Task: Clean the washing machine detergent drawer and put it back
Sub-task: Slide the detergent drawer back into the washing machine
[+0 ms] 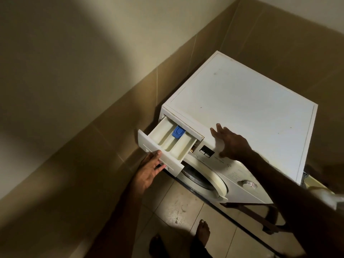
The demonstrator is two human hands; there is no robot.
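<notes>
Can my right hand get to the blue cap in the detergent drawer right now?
Probably yes: the right hand hovers open beside the pulled-out detergent drawer, and the blue cap lies uncovered.

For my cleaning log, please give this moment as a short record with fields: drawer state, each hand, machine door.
drawer: detergent drawer pulled far out, back end in its slot
insert: blue siphon cap in middle compartment
left hand: left hand holds drawer front from below
right hand: right hand open, on washing machine front edge
door: round door appears ajar

washer: white
drawer: cream inside, white front
cap: blue
wall tiles: tan
floor: beige, stained
</notes>
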